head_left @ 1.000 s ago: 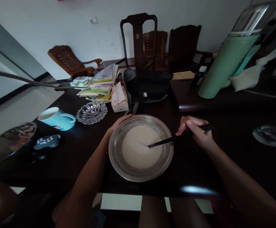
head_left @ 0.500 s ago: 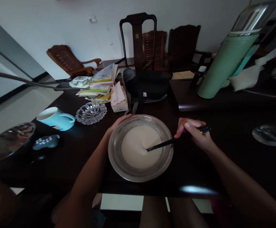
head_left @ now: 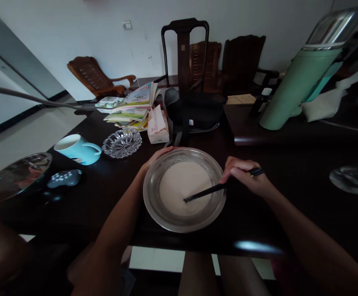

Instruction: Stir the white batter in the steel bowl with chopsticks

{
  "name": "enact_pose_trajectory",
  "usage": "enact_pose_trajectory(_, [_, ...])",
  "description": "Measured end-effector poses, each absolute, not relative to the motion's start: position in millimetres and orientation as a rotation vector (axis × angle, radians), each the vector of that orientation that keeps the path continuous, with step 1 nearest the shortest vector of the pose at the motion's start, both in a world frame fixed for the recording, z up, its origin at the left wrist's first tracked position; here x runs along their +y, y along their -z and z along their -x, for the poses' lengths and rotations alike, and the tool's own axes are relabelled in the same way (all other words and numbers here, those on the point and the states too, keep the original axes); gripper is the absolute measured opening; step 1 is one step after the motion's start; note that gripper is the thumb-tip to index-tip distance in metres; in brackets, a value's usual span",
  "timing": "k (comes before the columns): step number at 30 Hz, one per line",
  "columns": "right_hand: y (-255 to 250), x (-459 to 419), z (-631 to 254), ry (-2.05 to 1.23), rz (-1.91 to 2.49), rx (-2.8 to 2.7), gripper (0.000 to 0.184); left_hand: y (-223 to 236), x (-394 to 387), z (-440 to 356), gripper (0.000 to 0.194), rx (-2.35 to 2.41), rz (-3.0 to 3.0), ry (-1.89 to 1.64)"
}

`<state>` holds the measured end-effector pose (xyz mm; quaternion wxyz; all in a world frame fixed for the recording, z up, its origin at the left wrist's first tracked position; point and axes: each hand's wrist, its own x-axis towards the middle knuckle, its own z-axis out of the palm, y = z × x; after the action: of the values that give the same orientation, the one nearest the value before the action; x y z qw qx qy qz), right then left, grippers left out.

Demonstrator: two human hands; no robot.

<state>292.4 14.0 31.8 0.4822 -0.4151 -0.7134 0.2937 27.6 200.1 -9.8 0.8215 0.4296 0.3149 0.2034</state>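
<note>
**Off-white liquid [head_left: 174,181] in a metal bowl [head_left: 152,193]: stirring in hand, not yet finished**

Status: I judge the mix well advanced. From the head view, the liquid reads even in colour, with no dry heap on top. Lumps beneath it I cannot rule out. The chopsticks [head_left: 204,193] stand slanted in it, tips at the liquid, so I log the stirring as incomplete. A film clings to the inner wall above the liquid; I count that as left to work in.

Grips: the right grip [head_left: 243,174] pinches the chopsticks, over the bowl's right rim. The left grip [head_left: 157,157] lies against the bowl's far left side; its underside is hidden, so I cannot tell how firmly it closes.

Containers: the bowl sits on the dark surface [head_left: 305,176], near its front edge, part-filled. Left of it: a ridged glass dish [head_left: 121,144], a light-blue mug [head_left: 83,151], contents not readable, and a shiny vessel [head_left: 33,158], where reflections hide what it holds. Far right: a green flask [head_left: 300,84], capped.
</note>
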Motion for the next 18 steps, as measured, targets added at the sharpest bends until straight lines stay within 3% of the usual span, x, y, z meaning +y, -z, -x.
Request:
enact_pose_trajectory(4, [-31.2,14.7,-294.7,-0.615,1.072,-1.768,0.023,7.1,198.0,-28.3,0.036,0.651,-0.931,-0.415])
enact_pose_trajectory(9, [-31.7,13.6,-299.7,-0.705,1.020,-1.538,0.034,6.3,197.5,-29.2,0.035,0.653,-0.938,-0.409])
enact_pose_trajectory(14, [-32.5,14.8,-292.8,-0.623,1.091,-1.799,0.025,4.4,196.4,-29.2,0.037,0.675,-0.932,-0.411])
enact_pose_trajectory(18, [-32.3,14.2,-298.5,-0.604,1.082,-1.544,0.031,4.7,196.0,-28.8,0.038,0.653,-0.929,-0.422])
